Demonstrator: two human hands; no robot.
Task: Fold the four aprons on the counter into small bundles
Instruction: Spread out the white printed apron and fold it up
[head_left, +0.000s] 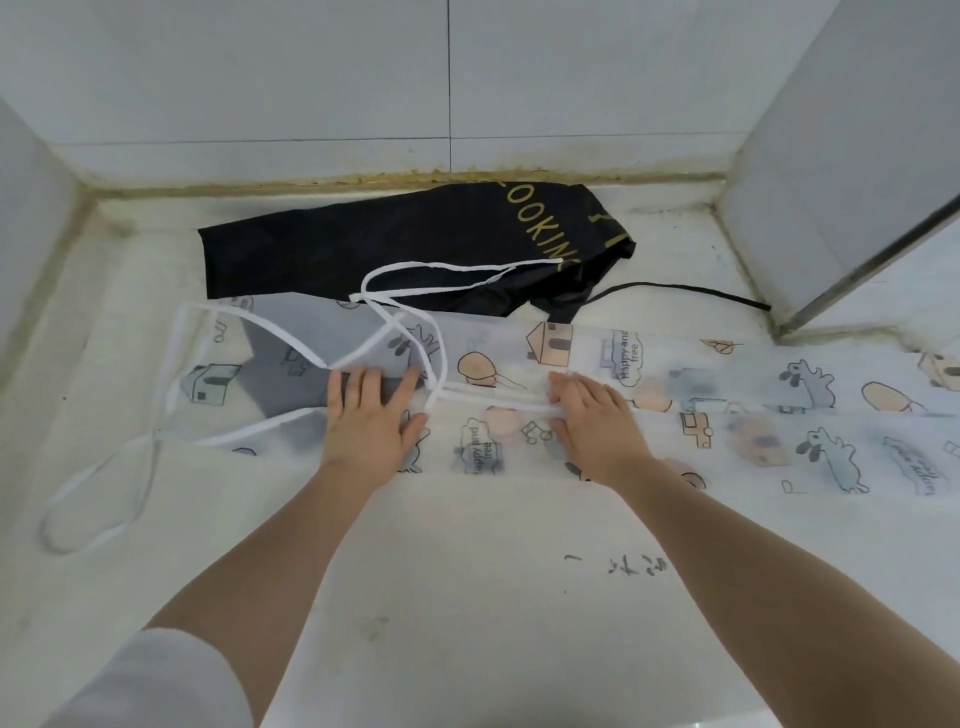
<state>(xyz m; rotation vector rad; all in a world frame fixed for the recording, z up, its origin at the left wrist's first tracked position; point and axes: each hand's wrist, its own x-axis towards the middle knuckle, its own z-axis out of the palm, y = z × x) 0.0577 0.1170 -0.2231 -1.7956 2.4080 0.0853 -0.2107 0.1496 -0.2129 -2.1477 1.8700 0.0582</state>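
printed apron (649, 395) lies in a long strip across the desk (467, 597) | left hand (369, 415) flat on it, grip wide, holding nothing; right hand (592, 421) likewise, fingers on its white tie (493, 397) | black apron (395, 249) behind, by the wall

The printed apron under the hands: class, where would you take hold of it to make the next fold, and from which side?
Probably grip the printed apron at its far right end, coming from the right. It lies as a long flat strip across the counter, so that end can fold leftward toward the left hand and right hand pressing its middle.
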